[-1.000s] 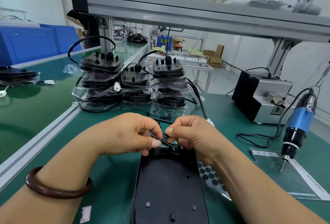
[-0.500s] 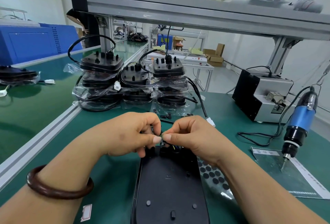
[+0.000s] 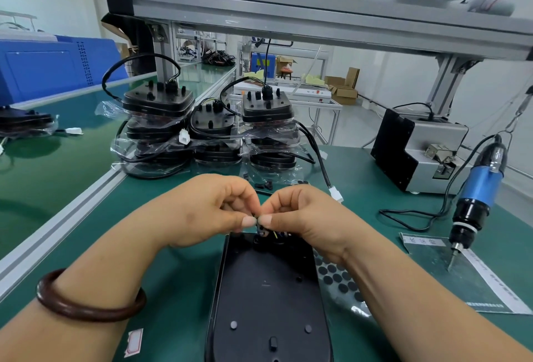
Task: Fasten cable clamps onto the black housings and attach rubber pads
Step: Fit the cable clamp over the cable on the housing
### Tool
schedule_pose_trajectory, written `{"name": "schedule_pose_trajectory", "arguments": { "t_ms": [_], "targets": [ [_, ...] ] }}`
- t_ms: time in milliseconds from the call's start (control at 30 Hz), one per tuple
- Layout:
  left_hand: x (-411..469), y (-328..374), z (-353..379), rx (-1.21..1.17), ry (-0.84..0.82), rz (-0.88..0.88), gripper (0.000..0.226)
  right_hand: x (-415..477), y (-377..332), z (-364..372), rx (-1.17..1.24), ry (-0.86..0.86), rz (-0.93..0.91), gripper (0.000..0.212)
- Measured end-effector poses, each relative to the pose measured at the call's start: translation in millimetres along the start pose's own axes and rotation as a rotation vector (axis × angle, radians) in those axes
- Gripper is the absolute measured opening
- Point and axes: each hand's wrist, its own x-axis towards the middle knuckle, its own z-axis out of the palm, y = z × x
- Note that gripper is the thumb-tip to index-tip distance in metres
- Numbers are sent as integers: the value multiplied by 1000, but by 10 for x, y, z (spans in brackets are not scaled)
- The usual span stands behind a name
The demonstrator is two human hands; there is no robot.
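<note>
Housing (image 3: 268,289) lies flat on the bench (image 3: 173,275) under my wrists. My left hand (image 3: 207,211) and right hand (image 3: 302,214) together pinch the small clamp (image 3: 261,229) at its far end, apparently to line it up.

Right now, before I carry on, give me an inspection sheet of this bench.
Surface: green mat.
Job's things: black housing lying flat; cable clamp at its far end; rubber pad sheet on its right.
Clutter: loose small black parts; white sticker; printed sheet.
Grips: left grip and right grip both pinch the cable clamp.
Cables: white connector lead; screwdriver cord looped on the mat.
Surroundings: hanging blue screwdriver; grey-and-black machine; bagged housing stacks.
</note>
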Motion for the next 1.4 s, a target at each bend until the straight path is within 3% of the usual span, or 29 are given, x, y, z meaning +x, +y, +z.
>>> {"name": "schedule_pose_trajectory", "arguments": {
  "t_ms": [133,300,533,733,800,900,1000,1100,1200,1400],
  "targets": [
    [2,-11,8,11,18,-26,10,-13,50,-66,-27,20,0,19],
    [3,13,31,41,-7,-42,10,-86,47,-128,-150,-61,-44,8],
    [-28,-22,12,-13,-94,-55,8,-106,28,-95,-242,-9,-134,2],
    [-24,-18,21,-85,-122,-80,3,-160,11,-156,-274,-6,-75,2],
    [-20,-10,25,-94,-123,-80,5,-168,-5,-306,-241,116,-29,4],
    [-11,-18,35,-81,-109,-94,7,-148,99,-676,-159,534,84,14],
    [-7,-40,39,-74,-93,-118,6,-104,324,-917,-444,744,285,25],
    [-3,-52,48,-53,-90,-129,7,-52,476,-966,-622,706,383,29],
    [4,-64,57,-48,-86,-132,8,-6,527,-962,-707,643,438,21],
    [5,-83,67,-70,-82,-146,8,17,524,-928,-845,562,459,20]
  ]
}}
